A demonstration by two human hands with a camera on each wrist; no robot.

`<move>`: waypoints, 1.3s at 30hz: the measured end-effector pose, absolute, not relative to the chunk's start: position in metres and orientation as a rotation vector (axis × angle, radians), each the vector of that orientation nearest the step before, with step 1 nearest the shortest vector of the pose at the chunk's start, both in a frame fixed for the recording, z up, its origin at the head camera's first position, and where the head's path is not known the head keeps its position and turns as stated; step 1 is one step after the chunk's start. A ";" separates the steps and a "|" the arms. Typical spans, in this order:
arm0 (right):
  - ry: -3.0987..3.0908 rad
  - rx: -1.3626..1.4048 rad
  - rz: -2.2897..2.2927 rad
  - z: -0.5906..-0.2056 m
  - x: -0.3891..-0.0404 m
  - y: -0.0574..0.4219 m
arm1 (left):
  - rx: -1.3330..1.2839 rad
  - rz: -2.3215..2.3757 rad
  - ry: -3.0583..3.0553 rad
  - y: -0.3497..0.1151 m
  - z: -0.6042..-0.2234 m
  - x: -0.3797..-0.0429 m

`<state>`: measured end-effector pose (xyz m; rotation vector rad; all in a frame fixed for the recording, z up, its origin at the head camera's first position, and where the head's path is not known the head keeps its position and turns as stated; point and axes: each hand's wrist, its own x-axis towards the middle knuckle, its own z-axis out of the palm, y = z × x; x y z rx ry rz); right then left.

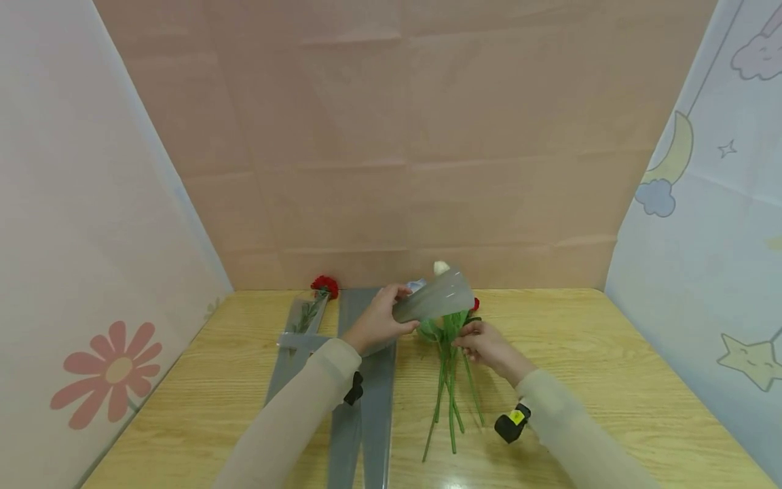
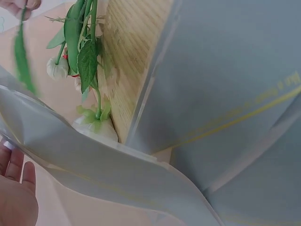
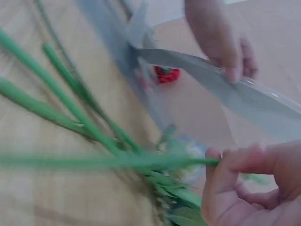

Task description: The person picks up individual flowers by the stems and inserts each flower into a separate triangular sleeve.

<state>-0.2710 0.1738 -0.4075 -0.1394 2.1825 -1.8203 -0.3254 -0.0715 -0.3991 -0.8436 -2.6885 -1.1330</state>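
My left hand [image 1: 381, 319] pinches the edge of a translucent grey flower-wrapping sheet [image 1: 436, 293], which curves out over the flowers at the table's middle. In the right wrist view, my right hand [image 3: 254, 183] pinches a green flower stem [image 3: 103, 162] between thumb and fingers. More loose stems [image 1: 452, 414] lie beside it, their cut ends toward me. From under the sheet show a white flower [image 1: 441, 267] and a red one [image 1: 476, 304]. White blooms [image 2: 57, 68] and green leaves [image 2: 88, 66] appear in the left wrist view. The head of the pinched stem is not clear.
Left of my left hand lies a red carnation [image 1: 324, 285] with a clear sleeve [image 1: 305, 314] around its stem. Long grey wrapping sheets [image 1: 377, 421] are spread on the wooden table [image 1: 550, 319]. Printed cloths [image 1: 721, 272] stand at both sides, and a plain one [image 1: 415, 136] behind.
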 end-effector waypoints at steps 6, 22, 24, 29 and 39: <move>2.333 -0.059 -1.885 -0.390 -0.275 0.196 | -0.843 -1.159 -2.671 -0.071 -0.397 -0.325; 2.171 0.122 -2.689 -0.365 -0.280 0.232 | -0.896 -1.159 -2.656 -0.067 -0.406 -0.328; 1.993 0.106 -2.967 -0.355 -0.279 0.230 | -0.897 -1.158 -2.663 -0.066 -0.407 -0.328; 1.576 -0.122 -3.484 -0.331 -0.275 0.230 | -0.900 -1.148 -2.674 -0.065 -0.407 -0.328; 1.371 -0.388 -3.628 -0.316 -0.269 0.215 | -0.871 -1.106 -2.720 -0.064 -0.408 -0.331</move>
